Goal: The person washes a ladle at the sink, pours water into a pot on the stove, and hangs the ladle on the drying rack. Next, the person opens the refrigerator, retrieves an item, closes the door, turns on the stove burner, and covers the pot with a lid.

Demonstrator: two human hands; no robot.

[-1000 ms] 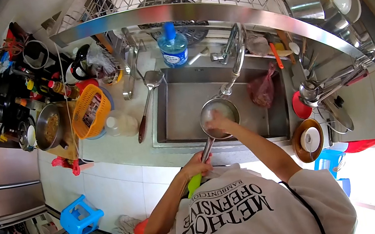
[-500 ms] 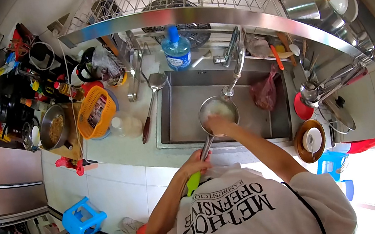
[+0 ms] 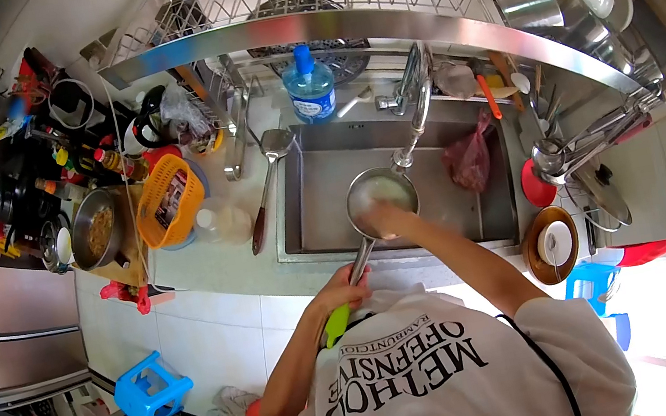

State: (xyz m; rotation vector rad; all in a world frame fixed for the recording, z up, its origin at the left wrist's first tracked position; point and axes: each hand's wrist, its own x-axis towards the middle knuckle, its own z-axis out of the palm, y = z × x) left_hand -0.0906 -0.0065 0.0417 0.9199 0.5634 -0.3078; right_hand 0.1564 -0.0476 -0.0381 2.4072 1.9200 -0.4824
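A long-handled metal pan (image 3: pixel 356 195) is held over the near part of the sink (image 3: pixel 313 198), its rim close to the faucet (image 3: pixel 421 108). My left hand (image 3: pixel 341 290) is wrapped round its handle near my body. A bright green piece (image 3: pixel 338 325), in line with the handle, sticks out below that hand. My right hand (image 3: pixel 384 218) reaches down into the pan, its fingers blurred and partly hidden. Pale, cloudy contents (image 3: pixel 388 189) show in the pan beside the fingers. Whether the right hand grips anything cannot be seen.
A red plastic bag (image 3: pixel 467 158) lies in the sink's right side. Left on the counter are a spatula (image 3: pixel 266 180), an orange basket (image 3: pixel 163 207) and a frying pan (image 3: pixel 98 227) with food. A blue-capped bottle (image 3: pixel 310 92) stands behind, below the dish rack (image 3: pixel 354 22).
The pan and my left hand have shifted slightly left and up in the view. My right hand stays in the pan and looks more blurred now.
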